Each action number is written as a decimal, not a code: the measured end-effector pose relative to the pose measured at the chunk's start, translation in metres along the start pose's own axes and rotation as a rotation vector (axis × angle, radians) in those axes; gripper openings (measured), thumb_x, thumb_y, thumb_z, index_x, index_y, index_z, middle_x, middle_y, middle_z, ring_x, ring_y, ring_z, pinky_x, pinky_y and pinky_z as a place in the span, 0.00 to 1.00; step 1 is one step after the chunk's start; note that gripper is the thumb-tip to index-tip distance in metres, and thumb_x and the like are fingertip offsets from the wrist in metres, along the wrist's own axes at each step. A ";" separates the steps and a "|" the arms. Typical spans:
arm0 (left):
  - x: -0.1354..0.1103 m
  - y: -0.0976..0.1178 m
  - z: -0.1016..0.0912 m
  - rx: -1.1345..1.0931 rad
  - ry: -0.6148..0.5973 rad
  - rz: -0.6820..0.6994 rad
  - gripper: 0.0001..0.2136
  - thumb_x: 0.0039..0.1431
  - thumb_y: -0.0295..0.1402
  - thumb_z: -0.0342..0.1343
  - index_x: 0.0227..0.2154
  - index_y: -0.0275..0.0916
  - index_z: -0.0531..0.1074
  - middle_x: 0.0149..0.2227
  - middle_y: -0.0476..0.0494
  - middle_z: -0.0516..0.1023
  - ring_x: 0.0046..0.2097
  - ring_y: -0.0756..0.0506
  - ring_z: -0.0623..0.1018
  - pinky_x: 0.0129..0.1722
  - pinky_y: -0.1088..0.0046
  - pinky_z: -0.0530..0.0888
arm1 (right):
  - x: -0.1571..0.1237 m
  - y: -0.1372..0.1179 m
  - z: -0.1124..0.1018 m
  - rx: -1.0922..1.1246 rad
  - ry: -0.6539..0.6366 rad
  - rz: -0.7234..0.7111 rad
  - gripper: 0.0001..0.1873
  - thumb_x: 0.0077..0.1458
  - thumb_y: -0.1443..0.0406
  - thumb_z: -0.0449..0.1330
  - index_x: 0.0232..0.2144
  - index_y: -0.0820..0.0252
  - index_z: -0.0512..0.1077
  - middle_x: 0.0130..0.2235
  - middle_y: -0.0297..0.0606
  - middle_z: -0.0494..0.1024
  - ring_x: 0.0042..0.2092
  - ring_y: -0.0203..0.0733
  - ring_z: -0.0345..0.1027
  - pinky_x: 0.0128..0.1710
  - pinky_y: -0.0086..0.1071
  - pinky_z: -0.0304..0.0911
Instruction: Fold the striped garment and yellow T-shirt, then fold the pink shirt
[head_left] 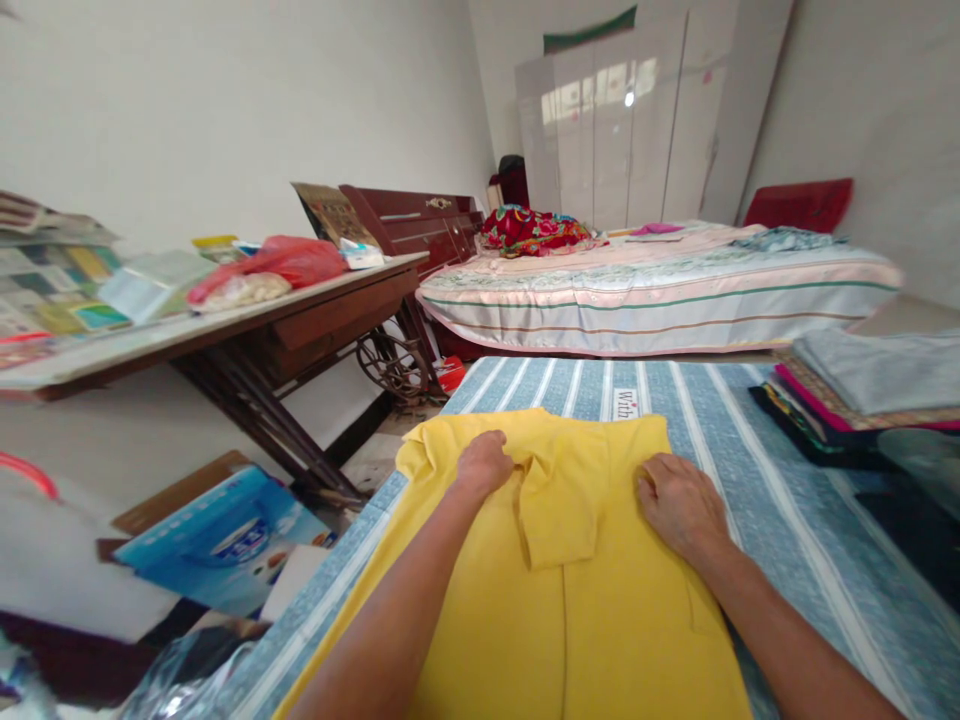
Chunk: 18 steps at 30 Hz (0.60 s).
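Note:
A yellow shirt (495, 610) lies spread on a blue-and-white striped cloth, its collar end away from me. One sleeve (561, 520) is folded inward over the body, and a seam runs down the middle below it. My left hand (484, 463) is closed on the fabric near the upper left, beside the bunched part of the shoulder. At the upper right edge, my right hand (684, 500) has curled fingers gripping the shirt's side. The lower end of the shirt runs out of view toward me.
Folded clothes (877, 385) are stacked at the right on the striped cloth (694, 400). A sewing-machine table (337, 300) holding a red plastic bag (300, 262) stands left, with a blue box (225, 540) below. Beyond is a bed (660, 290), before a wardrobe (615, 150).

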<state>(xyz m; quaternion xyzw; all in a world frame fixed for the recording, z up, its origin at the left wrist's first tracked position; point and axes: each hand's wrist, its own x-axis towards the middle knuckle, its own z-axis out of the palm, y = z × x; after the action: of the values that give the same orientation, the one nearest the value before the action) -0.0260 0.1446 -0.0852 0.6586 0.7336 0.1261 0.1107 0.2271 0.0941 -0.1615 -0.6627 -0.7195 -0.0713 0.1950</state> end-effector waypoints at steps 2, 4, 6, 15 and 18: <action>0.009 -0.007 0.005 -0.025 -0.057 0.039 0.07 0.41 0.27 0.61 0.27 0.39 0.75 0.28 0.46 0.77 0.39 0.43 0.76 0.39 0.73 0.69 | 0.000 0.000 0.000 0.002 0.002 -0.002 0.08 0.56 0.66 0.50 0.29 0.58 0.69 0.36 0.38 0.74 0.42 0.45 0.65 0.40 0.35 0.54; 0.012 -0.009 0.010 -0.058 -0.086 0.078 0.04 0.40 0.25 0.60 0.21 0.39 0.73 0.23 0.50 0.74 0.34 0.46 0.75 0.35 0.75 0.68 | 0.000 0.000 0.000 0.006 0.005 -0.005 0.08 0.56 0.66 0.50 0.29 0.58 0.69 0.36 0.38 0.74 0.42 0.45 0.65 0.40 0.35 0.54; 0.013 -0.009 0.012 -0.096 -0.098 0.102 0.05 0.39 0.22 0.58 0.17 0.38 0.71 0.20 0.52 0.72 0.31 0.48 0.74 0.32 0.77 0.68 | 0.000 0.001 0.000 0.009 0.006 -0.007 0.08 0.56 0.67 0.51 0.29 0.58 0.69 0.36 0.38 0.74 0.42 0.44 0.65 0.41 0.35 0.54; 0.022 -0.010 -0.003 -0.265 -0.141 0.113 0.10 0.47 0.22 0.52 0.33 0.34 0.72 0.19 0.53 0.71 0.21 0.52 0.72 0.21 0.80 0.67 | 0.000 0.001 -0.001 0.005 -0.003 -0.009 0.08 0.56 0.67 0.51 0.28 0.58 0.68 0.35 0.38 0.74 0.41 0.44 0.65 0.40 0.34 0.54; 0.027 -0.016 -0.003 -0.222 -0.134 0.134 0.10 0.46 0.20 0.52 0.33 0.34 0.73 0.23 0.50 0.74 0.25 0.51 0.74 0.24 0.80 0.69 | 0.000 0.001 0.000 0.008 -0.004 -0.011 0.08 0.56 0.66 0.51 0.29 0.58 0.69 0.35 0.38 0.74 0.41 0.44 0.65 0.40 0.34 0.54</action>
<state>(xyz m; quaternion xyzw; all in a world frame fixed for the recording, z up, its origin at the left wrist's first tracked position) -0.0452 0.1692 -0.0881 0.6966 0.6606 0.1694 0.2228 0.2285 0.0943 -0.1613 -0.6580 -0.7239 -0.0681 0.1957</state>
